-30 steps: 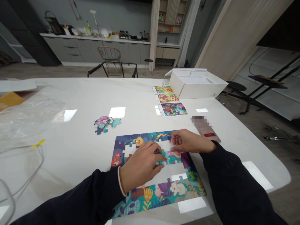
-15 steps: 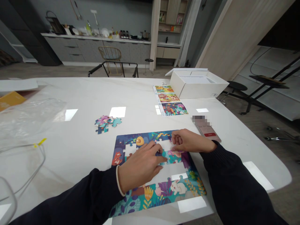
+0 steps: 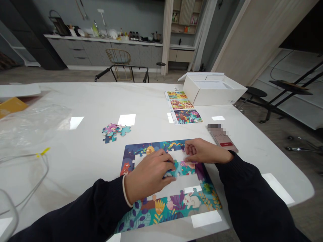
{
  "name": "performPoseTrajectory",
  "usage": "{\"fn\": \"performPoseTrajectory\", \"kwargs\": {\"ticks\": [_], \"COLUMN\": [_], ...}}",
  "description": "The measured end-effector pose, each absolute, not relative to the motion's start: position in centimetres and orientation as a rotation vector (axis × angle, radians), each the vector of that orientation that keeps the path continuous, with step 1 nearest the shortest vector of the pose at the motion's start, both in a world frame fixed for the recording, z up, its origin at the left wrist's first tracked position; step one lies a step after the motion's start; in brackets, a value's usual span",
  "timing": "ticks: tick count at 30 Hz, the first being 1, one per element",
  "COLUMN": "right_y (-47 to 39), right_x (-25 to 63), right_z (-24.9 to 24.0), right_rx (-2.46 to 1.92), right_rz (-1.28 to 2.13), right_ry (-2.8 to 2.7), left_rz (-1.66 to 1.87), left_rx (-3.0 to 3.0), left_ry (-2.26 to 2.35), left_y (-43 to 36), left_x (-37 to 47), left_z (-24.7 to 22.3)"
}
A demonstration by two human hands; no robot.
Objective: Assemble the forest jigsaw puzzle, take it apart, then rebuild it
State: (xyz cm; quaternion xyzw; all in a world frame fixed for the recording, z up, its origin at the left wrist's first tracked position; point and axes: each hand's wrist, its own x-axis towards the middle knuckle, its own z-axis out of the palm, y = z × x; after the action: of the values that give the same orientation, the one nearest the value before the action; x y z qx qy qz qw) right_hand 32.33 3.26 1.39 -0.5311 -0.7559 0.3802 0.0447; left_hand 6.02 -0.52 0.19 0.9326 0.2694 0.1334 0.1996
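A colourful jigsaw puzzle (image 3: pixel 174 213) with a joined border lies on the table. A joined strip of puzzle pieces (image 3: pixel 186 169) with teal and pink print crosses its inner part, with bare white around it. My left hand (image 3: pixel 152 173) is over the left of the inner part, its fingers curled round a dark blue and teal puzzle piece (image 3: pixel 168 173) that is mostly hidden. My right hand (image 3: pixel 202 151) is closed at the upper right, its fingertips by the pink end of the strip; whatever they may hold is hidden. Loose puzzle pieces (image 3: pixel 114 131) lie heaped at the upper left.
Picture cards (image 3: pixel 188 116) lie beyond the puzzle, beside an open white box (image 3: pixel 214 90). A phone (image 3: pixel 223 139) rests to the right of the puzzle. Clear plastic wrap (image 3: pixel 35 124), a yellow box (image 3: pixel 12 107) and a cable (image 3: pixel 41 181) are on the left.
My left hand has shifted slightly up and left, and its fingers have curled more over the puzzle piece. My right hand has stayed nearly still.
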Motion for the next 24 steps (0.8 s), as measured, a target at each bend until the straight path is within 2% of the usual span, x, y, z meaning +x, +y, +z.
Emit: {"fn": "performPoseTrajectory", "kwargs": {"ticks": [9,24], "right_y": [3.2,3.2], "right_x": [32.3,32.3], "right_z": [1.6,1.5], "right_rx": [-1.634,-1.620], "right_rz": [1.164,1.164], "right_ry": [-2.319,-2.323], "left_rz": [0.447,0.394], "left_rx": [2.477,2.753], "left_ry": [0.914,0.749], "left_y": [-1.4,-1.8], "left_x": [6.8,7.0], "left_z": [-1.1,-0.7]}}
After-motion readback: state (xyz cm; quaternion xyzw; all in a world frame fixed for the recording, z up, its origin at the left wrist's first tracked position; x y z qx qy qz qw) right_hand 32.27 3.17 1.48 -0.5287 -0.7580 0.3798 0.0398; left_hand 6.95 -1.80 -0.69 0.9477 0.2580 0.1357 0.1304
